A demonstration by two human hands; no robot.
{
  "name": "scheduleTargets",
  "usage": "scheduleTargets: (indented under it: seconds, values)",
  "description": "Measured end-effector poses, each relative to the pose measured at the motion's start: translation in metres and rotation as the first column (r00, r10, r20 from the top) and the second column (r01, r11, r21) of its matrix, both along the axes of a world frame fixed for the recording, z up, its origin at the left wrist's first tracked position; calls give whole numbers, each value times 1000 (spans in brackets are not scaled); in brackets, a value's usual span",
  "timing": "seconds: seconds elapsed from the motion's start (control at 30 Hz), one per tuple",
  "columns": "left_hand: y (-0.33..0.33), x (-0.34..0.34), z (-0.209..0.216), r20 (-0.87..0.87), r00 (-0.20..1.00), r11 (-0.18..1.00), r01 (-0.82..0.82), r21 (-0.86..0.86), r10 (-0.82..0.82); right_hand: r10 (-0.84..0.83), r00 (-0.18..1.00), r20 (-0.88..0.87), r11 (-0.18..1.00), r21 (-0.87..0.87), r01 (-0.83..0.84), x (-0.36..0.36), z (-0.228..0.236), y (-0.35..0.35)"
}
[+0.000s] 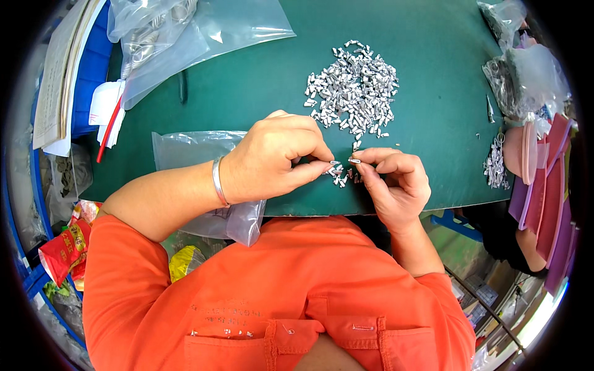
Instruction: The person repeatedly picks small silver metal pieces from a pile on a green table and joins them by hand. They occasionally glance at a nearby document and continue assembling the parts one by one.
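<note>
My left hand (281,154), with a metal bangle (219,180) at its wrist, pinches a small silver metal part (335,162) between thumb and forefinger. Close by on the right, my right hand (396,179) grips another small silver part (354,161) the same way. The two parts are held apart. Beneath the fingertips lies a little cluster of similar silver parts (340,179) near the table's front edge. Farther back spreads a large pile of these small metal parts (354,89). Their exact kind is too small to make out.
The green table (433,68) bears a clear plastic bag (198,148) under my left forearm and a larger bag (216,31) at the back left. A red pen (109,127) lies by papers at the left. More metal parts (495,164) sit at the right edge, near bagged items (535,80).
</note>
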State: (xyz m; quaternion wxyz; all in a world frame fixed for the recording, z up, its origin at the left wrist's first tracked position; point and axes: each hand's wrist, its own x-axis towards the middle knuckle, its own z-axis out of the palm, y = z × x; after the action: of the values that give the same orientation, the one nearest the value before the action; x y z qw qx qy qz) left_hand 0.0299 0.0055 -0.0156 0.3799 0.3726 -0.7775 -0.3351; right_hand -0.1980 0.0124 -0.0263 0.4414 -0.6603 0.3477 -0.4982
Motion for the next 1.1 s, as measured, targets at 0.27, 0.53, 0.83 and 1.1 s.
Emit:
scheduleTargets:
  seconds: [0.27,0.53,0.83,1.1]
  values:
    - [0,-1,-1,21,1000,1000,10,-15,-9,-6,997,-83,991,-137,-5,-3,-1,0]
    - [1,-1,-4,103,994,995,46,-87,-37,5,898,-439,952,-274,-139,-11,13,-12]
    - [1,0,-1,122,992,997,52,-52,-46,-116,792,-599,953,-293,-82,-8,6,-23]
    - [1,0,-1,104,994,998,50,-46,-45,-124,754,-645,944,-311,-111,-9,10,-21]
